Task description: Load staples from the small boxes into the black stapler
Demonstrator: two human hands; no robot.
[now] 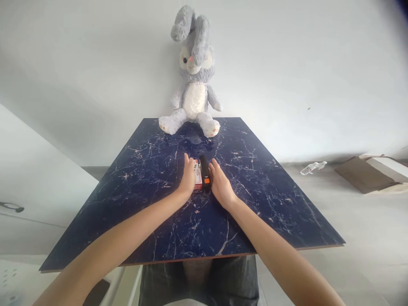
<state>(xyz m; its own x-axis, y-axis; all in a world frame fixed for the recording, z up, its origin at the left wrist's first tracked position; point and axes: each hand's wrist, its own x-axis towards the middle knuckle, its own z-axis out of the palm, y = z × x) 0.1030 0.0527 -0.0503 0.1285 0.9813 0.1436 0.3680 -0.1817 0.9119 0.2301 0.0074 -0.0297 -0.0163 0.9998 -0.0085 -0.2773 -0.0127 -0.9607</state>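
A small white and red box (198,175) and a black stapler with an orange end (204,171) lie side by side in the middle of the dark blue marble-patterned tabletop (153,221). My left hand (188,177) rests with its fingers stretched out against the box's left side. My right hand (220,183) lies flat with fingers extended against the stapler's right side. The two things sit pressed between my palms.
A grey plush rabbit (193,85) sits at the table's far edge against the white wall. On the floor to the right lie a cardboard box (371,172) and a crumpled clear bottle (313,167). My dark trousers show under the near edge.
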